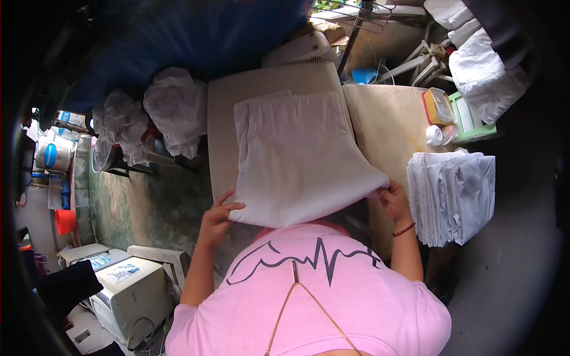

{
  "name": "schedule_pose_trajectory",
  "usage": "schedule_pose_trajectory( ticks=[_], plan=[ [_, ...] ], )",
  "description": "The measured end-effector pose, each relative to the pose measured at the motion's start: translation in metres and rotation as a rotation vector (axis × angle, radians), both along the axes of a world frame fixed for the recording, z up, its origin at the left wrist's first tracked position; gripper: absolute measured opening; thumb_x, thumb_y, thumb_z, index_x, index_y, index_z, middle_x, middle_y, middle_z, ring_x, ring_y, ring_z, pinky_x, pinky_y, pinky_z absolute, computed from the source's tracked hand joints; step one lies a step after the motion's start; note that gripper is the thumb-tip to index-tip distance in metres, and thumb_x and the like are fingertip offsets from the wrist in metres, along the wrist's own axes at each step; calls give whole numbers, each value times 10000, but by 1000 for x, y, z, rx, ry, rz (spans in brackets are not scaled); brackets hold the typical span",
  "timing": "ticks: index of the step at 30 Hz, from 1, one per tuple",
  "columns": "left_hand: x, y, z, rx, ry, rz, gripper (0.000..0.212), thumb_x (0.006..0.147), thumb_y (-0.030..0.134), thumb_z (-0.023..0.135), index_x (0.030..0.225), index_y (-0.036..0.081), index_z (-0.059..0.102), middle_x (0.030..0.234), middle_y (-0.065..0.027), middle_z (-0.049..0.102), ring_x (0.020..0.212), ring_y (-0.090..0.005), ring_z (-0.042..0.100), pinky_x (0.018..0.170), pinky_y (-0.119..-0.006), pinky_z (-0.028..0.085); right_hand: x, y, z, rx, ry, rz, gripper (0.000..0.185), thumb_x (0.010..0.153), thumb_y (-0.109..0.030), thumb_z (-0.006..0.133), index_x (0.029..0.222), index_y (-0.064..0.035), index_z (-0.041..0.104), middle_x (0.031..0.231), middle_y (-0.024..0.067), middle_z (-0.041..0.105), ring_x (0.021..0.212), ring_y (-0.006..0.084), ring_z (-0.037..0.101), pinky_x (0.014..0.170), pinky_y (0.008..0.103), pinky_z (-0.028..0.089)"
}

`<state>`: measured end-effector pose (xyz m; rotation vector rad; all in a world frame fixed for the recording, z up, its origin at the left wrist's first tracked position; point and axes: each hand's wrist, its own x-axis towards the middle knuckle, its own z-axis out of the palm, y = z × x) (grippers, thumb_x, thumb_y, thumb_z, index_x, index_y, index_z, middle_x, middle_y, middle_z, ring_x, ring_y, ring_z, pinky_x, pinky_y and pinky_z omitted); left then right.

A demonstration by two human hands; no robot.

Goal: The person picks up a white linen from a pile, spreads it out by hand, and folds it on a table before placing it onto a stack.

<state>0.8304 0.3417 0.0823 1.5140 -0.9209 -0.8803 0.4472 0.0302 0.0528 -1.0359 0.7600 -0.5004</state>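
A white folded cloth [294, 155] lies over a pale tabletop [222, 89], its near edge hanging towards my pink shirt. My left hand [221, 213] pinches the cloth's near left corner, with some fingers spread above it. At the near right corner my right hand [392, 198] grips the fabric between thumb and fingers; a dark reddish bracelet is on that wrist. To the right of this hand stands a stack of folded white cloths [452, 198].
Behind the stack are a yellow container [440, 106], a white cup [433, 135] and a green-edged rack [476, 127]. White bundles in plastic [176, 107] sit at the left. A washing machine [131, 289] stands at the lower left. More white cloth [485, 71] is at upper right.
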Motion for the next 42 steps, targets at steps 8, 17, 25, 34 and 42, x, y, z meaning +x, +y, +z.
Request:
schedule_pose_trajectory(
  ticks=[8,17,25,34,42],
  plan=[
    [5,28,6,47,163,-41,177,640,-88,652,791,-3,687,870,-115,683,868,-226,642,873,-361,472,-12,-1,39,-307,73,-146,176,827,-8,627,1000,21,634,1076,80,629,1011,213,592,944,330,422],
    [109,-96,-50,-11,377,299,240,788,66,661,1009,-21,631,858,-49,633,782,-132,595,655,-268,489,115,-123,1,-396,305,-40,223,875,-191,617,982,5,613,913,55,633,867,114,560,778,249,446],
    [124,-159,-200,512,452,294,699,811,451,669,1280,-26,467,1100,-133,593,940,-263,597,805,-372,496,195,-134,-118,-644,845,148,570,887,-265,585,1351,-37,344,1171,260,561,1073,363,563,902,404,445],
    [53,-106,-166,168,346,398,497,861,229,624,1261,-32,485,1084,-115,612,947,-202,595,815,-326,483,163,-78,-113,-638,850,-87,502,888,-246,579,1318,-63,394,1186,227,555,1095,374,542,921,422,436],
    [37,-92,-214,778,-509,591,671,770,356,712,1249,-39,457,1246,-231,508,1119,-360,527,923,-450,422,155,-60,-139,-864,1080,-115,541,842,-264,622,1282,-11,436,1278,241,475,1170,373,479,974,408,396]
  ],
)
